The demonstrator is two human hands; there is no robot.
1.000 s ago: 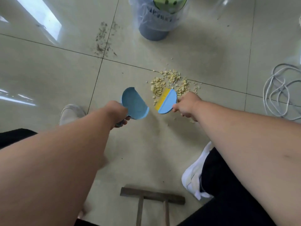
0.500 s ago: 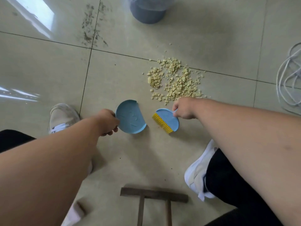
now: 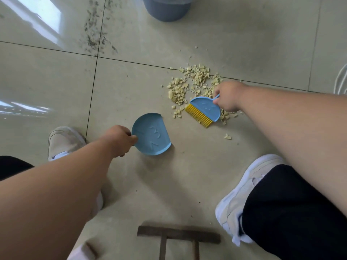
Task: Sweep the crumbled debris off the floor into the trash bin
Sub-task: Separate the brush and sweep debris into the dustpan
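Note:
A heap of pale yellow crumbled debris [image 3: 195,81] lies on the tiled floor across a grout line. My right hand [image 3: 228,96] grips the handle of a small blue brush [image 3: 204,109], whose yellow bristles point down-left at the near edge of the heap. My left hand [image 3: 120,140] holds a small blue dustpan [image 3: 151,134] flat near the floor, left of the brush and apart from the debris. The grey-blue trash bin [image 3: 166,8] stands at the top edge, only its base showing.
Dark fine dirt [image 3: 97,32] is smeared along a grout line at the upper left. My two shoes [image 3: 63,141] [image 3: 244,196] flank the work spot. A wooden T-shaped piece [image 3: 178,236] lies at the bottom. White cable [image 3: 340,81] curls at the right edge.
My right hand has carried the brush up and right onto the near edge of the heap. The dustpan stays low at the left. The camera has tilted down a little.

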